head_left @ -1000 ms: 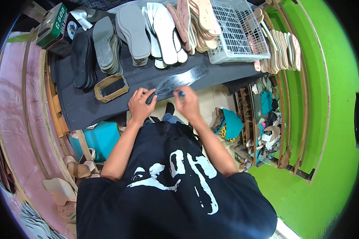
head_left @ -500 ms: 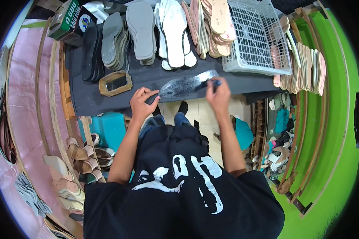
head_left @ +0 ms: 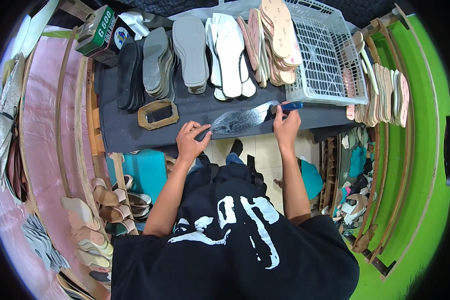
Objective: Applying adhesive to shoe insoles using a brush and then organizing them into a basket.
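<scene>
Left hand [head_left: 191, 140]: grip part-open at left end of dark sole piece [head_left: 239, 121], pinch unclear. Piece lies near front edge of surface [head_left: 130, 140], mostly glossy; right-end coverage unclear. Right hand [head_left: 288, 125]: grip closed on blue-handled brush [head_left: 292, 106].

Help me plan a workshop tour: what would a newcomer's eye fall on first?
Probably the shiny, dark sole-shaped piece on the table, between the left hand and the right hand, which holds a blue-handled tool. Next, perhaps, the stacked sole shapes behind it, and the bright green wall at right.
</scene>
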A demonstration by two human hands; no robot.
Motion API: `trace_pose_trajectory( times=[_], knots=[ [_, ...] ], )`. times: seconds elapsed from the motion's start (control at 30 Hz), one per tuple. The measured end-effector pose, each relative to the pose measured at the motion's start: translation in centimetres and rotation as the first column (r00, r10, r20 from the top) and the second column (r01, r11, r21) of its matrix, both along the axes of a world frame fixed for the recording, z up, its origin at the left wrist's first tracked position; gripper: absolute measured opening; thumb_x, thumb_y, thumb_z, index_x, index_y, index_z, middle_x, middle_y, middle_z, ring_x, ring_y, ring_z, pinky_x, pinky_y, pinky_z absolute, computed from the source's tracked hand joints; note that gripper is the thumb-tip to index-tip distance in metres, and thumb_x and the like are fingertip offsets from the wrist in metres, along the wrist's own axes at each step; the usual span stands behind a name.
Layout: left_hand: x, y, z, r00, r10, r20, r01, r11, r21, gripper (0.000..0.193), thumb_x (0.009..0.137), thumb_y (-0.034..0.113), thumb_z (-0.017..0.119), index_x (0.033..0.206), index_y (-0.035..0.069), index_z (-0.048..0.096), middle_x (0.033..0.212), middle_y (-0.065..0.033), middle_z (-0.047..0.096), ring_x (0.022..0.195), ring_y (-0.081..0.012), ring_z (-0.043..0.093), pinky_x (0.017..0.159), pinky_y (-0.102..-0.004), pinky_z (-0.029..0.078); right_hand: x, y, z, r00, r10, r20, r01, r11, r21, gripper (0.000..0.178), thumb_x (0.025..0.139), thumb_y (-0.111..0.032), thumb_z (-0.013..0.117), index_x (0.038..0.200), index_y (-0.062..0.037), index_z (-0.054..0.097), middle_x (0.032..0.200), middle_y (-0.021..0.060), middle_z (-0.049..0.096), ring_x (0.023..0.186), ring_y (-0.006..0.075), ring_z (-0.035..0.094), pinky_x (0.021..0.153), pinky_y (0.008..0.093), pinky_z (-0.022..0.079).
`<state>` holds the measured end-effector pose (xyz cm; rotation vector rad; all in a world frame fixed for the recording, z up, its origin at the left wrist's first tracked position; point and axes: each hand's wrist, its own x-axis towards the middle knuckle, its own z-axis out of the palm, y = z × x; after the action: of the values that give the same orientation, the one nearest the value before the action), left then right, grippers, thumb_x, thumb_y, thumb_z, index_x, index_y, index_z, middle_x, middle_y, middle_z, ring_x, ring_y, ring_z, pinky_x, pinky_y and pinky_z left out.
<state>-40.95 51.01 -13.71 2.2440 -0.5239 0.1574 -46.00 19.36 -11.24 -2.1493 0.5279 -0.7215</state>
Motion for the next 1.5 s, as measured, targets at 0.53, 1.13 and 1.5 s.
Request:
trace_pose_trajectory(
  times=[0.53,1.13,1.5],
  knots=[
    [1.0,1.0,-0.7,0.997,-0.082,0.000,0.082,0.996,-0.042,0.020,0.083,0.020,0.089,0.103,0.019,0.090,0.087,0.0002,0.066,0.079,-0.0221,0.063,0.073,-0.0382,0.054,2.4,9.2,0.0,0.986,0.168,-0.016,-0.168,0.975,-0.148,0.010,0.097,-0.001,0.071,0.105,0.0021,0.067,0.097,0.0198,0.070,0.090,0.0435,0.070,0.079,0.0499,0.056],
    [1.3,1.3,-1.2,0.994,-0.101,0.031,0.103,0.994,-0.045,0.018,0.084,0.019,0.091,0.102,0.018,0.090,0.081,-0.0009,0.066,0.076,-0.0217,0.064,0.068,-0.0374,0.053,1.4,15.6,0.3,0.934,0.356,0.002,-0.355,0.932,-0.068,0.012,0.094,-0.002,0.074,0.103,0.0006,0.066,0.092,0.0200,0.068,0.089,0.0434,0.069,0.078,0.0496,0.056],
    [1.4,1.5,-0.8,0.992,-0.124,-0.011,0.123,0.990,-0.070,0.018,0.083,0.019,0.092,0.100,0.017,0.090,0.080,-0.0014,0.067,0.076,-0.0220,0.063,0.068,-0.0376,0.052,-0.3,15.0,0.4,0.929,0.371,0.010,-0.368,0.924,-0.102,0.008,0.094,-0.002,0.076,0.100,0.0011,0.071,0.094,0.0195,0.074,0.084,0.0407,0.074,0.076,0.0456,0.059]
  ],
)
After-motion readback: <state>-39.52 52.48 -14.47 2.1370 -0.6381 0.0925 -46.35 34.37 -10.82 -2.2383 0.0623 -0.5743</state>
